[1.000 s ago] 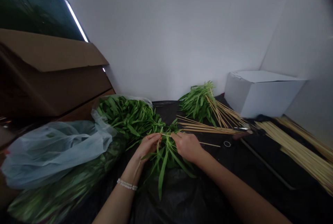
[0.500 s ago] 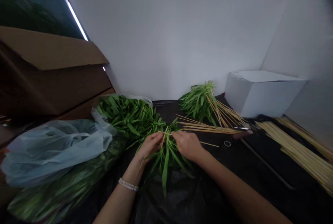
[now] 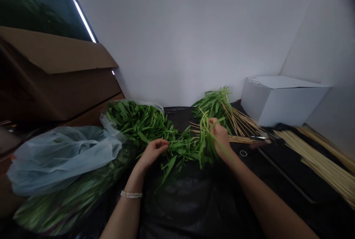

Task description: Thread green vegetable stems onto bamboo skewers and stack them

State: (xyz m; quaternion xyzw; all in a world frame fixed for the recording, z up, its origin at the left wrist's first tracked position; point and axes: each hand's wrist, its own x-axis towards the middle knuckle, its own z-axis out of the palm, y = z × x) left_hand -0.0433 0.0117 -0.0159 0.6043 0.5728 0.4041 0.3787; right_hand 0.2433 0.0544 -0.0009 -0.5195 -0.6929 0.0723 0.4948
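From my head view, the right hand pinches 1 bunch, which hangs just left of its fingers, stems toward the sheet's far edge, leaves toward its near edge. The left hand, farther off, curls its fingers narrow by loose greens; whether they grip any, I can't tell.

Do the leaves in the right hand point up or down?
Mostly down: the leaves hang below the stems the right hand holds.

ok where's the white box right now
In the head view, the white box stands at the right by the wall, beyond the pale sticks and right of the skewered greens.
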